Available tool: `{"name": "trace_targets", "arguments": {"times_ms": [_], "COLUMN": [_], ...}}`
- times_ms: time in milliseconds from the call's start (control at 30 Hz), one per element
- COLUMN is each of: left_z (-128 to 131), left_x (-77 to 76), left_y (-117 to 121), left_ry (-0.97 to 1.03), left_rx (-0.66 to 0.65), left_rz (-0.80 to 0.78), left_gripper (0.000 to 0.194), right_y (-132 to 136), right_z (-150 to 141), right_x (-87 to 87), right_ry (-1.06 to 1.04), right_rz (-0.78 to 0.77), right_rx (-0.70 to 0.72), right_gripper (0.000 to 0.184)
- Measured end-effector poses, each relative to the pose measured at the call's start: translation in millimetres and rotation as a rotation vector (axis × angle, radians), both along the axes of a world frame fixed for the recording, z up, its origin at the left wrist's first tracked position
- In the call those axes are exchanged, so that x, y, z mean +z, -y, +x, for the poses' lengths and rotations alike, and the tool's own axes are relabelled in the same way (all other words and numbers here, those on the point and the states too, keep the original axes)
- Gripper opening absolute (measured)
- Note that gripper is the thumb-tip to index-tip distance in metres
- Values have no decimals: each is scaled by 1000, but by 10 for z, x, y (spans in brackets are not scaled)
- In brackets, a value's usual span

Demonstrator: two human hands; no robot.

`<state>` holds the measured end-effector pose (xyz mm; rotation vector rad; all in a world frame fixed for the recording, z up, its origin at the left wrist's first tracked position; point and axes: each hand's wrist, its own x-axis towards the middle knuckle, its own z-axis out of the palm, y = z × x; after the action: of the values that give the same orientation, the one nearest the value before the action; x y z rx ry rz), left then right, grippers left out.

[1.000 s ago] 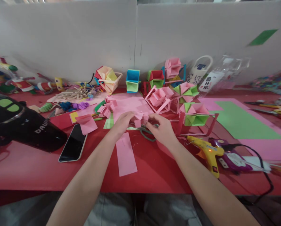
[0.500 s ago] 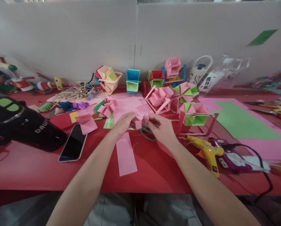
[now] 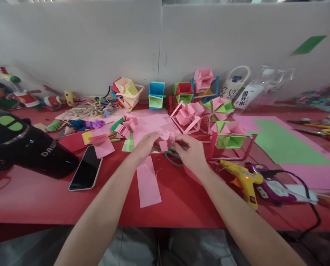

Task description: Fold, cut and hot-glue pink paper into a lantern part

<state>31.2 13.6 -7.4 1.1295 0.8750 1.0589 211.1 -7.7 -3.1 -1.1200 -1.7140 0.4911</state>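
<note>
Between my two hands is a small folded pink paper piece (image 3: 164, 142), gripped from both sides. My left hand (image 3: 147, 146) has its fingers closed at the piece's left edge, the fingertips partly hidden. On the other side, my right hand (image 3: 189, 149) pinches it with thumb and forefinger. Green-handled scissors (image 3: 172, 158) lie on the red tabletop under the right fingers. A pink paper strip (image 3: 148, 183) rests nearer to me, below the left hand. Another folded pink paper cluster (image 3: 125, 128) sits to the left of my hands.
A yellow glue gun (image 3: 244, 179) with a glowing light lies by a purple power strip (image 3: 275, 188) on the right. Paper wheel models (image 3: 228, 135) stand behind. To the left are a phone (image 3: 86, 169) and a black tumbler (image 3: 43, 147). A white partition (image 3: 98, 44) closes off the back.
Both hands stay in almost the same place on the pink paper piece, which has tilted very slightly. The surrounding things have not moved.
</note>
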Motion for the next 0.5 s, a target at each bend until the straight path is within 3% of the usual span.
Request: {"name": "trace_targets", "arguments": {"times_ms": [267, 500], "left_z": [6, -245], "left_x": [59, 199], "left_y": [10, -112], "left_ry": [-18, 165], "left_rx": [67, 611], "left_rz": [12, 97], "left_gripper": [23, 18], "right_y": [-8, -1], "right_z": [-2, 4], "right_x": [0, -1], "right_ry": [24, 17], "right_rz": [10, -25], "right_rx": [15, 21], "right_gripper": [11, 22]}}
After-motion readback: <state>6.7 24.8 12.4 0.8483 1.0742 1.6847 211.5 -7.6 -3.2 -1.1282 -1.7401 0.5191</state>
